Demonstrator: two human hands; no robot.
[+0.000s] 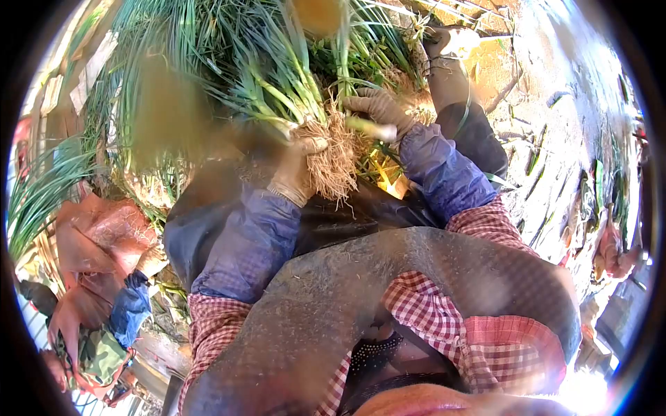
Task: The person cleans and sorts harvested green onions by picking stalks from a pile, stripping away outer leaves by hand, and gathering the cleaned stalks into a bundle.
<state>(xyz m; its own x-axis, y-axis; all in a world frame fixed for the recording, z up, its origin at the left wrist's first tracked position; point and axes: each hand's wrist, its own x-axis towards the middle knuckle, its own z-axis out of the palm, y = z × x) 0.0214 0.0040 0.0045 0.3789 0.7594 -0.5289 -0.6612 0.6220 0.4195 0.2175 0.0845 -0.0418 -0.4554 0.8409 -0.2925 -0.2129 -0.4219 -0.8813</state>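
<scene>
Left hand [295, 170] has a green onion bunch [327, 142] gripped at 12 o'clock, long axis basically 11-to-5, root end toward 5. Right hand [380, 107] is pinching a stalk [343, 69]; sunlit, messy ground [494, 73] at 2.

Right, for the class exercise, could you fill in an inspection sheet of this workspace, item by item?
Surface: bare ground, sunlit, littered with plant scraps at the right.
Job's things: a bunch of green-leaved plants, pale roots hanging down; a large heap of greens beyond.
Clutter: a yellow item below the right hand, too hidden to identify.
Hands: both gloved; the left hand grips the bunch near its roots; the right is at the stalks beside it, its grip unclear.
Cables: nothing seen.
Surroundings: at the left, what looks like another person in camouflage clothing; blurry patches mar the view.
</scene>
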